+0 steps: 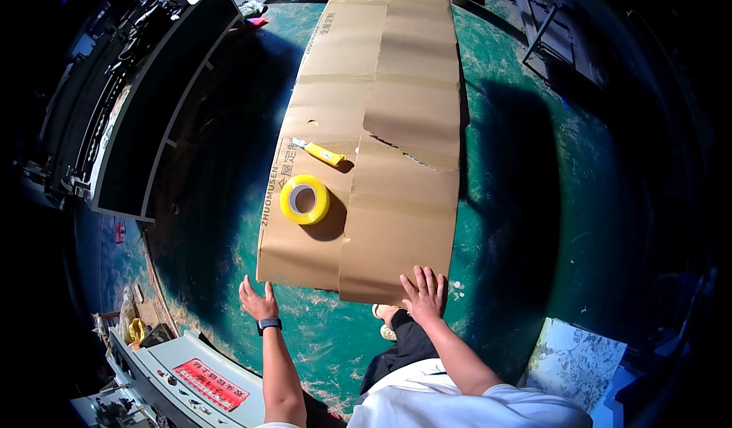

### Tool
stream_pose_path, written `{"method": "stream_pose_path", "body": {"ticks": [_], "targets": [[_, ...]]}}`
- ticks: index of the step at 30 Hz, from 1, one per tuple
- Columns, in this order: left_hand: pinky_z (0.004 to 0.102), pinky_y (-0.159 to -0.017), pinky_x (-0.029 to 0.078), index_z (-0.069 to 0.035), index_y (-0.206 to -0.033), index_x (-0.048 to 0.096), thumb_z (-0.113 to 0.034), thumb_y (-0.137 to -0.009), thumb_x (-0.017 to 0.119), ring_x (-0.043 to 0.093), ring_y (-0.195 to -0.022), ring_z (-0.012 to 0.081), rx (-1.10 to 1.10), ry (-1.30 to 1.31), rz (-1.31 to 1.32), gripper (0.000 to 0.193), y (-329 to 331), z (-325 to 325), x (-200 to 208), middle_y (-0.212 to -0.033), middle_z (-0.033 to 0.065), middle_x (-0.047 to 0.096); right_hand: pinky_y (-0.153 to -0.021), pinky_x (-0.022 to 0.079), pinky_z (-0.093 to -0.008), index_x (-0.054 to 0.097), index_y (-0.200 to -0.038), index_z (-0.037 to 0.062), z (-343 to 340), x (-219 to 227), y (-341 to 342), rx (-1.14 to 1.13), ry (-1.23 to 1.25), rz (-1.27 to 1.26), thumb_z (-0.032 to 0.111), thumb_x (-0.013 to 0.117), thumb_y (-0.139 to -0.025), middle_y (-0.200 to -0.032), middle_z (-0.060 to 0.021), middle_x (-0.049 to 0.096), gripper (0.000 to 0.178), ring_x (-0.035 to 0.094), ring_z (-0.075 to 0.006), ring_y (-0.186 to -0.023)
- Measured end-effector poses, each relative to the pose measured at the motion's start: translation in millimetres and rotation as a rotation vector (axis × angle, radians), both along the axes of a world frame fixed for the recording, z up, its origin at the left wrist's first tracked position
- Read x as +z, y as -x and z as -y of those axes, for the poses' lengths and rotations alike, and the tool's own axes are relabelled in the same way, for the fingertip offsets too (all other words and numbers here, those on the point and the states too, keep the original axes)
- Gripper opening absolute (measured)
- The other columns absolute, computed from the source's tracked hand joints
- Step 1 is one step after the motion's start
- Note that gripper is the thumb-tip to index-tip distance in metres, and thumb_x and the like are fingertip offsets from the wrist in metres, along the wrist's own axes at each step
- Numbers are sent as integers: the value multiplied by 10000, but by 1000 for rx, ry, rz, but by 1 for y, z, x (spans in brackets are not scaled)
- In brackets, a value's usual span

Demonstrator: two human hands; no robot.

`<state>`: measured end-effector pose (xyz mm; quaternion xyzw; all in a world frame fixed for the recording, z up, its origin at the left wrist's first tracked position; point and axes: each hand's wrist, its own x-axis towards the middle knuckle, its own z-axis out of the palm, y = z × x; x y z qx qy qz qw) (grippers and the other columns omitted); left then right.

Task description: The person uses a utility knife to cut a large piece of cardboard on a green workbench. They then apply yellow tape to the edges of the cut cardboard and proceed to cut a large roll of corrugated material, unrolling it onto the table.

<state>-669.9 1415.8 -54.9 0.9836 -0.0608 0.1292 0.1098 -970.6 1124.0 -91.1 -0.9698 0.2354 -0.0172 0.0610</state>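
A long cardboard-covered panel [404, 214] stretches away from me, its near edge just in front of my body. My right hand [425, 294] lies with spread fingers on its near right corner. Beside the near left corner is my left hand [258, 300], fingers apart and holding nothing; whether it touches the cardboard I cannot tell. A dark watch sits on that wrist. On the cardboard's left half lies a roll of yellow packing tape [322, 201]. Just beyond it rests a yellow utility knife [324, 154] with its blade end pointing left. A torn flap edge runs across the right half.
A machine with a long grey panel [130, 146] stands on the left. At the lower left is a grey machine table [164, 363] with a red label and small metal pieces. A metal rack [543, 31] stands at the far right, a speckled board [576, 359] at the lower right.
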Motion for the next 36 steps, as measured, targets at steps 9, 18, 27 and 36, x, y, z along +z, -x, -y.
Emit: {"method": "stream_pose_path", "body": {"ticks": [9, 18, 27, 36], "targets": [[433, -854, 548, -81, -1044, 697, -623, -704, 753, 688, -981, 309, -153, -450, -631, 642, -100, 40, -10, -1018, 134, 726, -748, 544, -472, 743, -865, 35, 17, 0, 27, -1055, -654, -179, 645, 741, -700, -835, -195, 720, 632, 705, -360, -811], [459, -815, 554, -116, -920, 753, -401, -869, 572, 686, -922, 362, -517, -618, -557, 341, -126, 11, -33, -982, 183, 711, -610, 531, -483, 691, -619, 58, -10, -27, -15, -1144, -197, -98, 374, 550, -875, -684, -175, 681, 430, 679, -370, -657], [320, -738, 455, -69, -1231, 412, -295, -739, 875, 518, -875, 158, -588, 384, -873, 712, -187, -73, -137, -998, 62, 562, -898, 415, -295, 542, -1189, 117, -36, -64, 11, -1175, -1331, 1211, 272, 790, -806, -1125, -15, 570, 482, 526, -130, -1037], [381, -895, 515, -40, -1317, 490, -231, -858, 771, 605, -1041, 222, -375, 1178, -1150, 572, -155, -20, -156, -1184, 69, 614, -1078, 348, -359, 477, -1363, 30, -4, -115, -8, -939, -1340, 1292, 438, 878, -698, -1384, -71, 512, 877, 440, -187, -1277]]}}
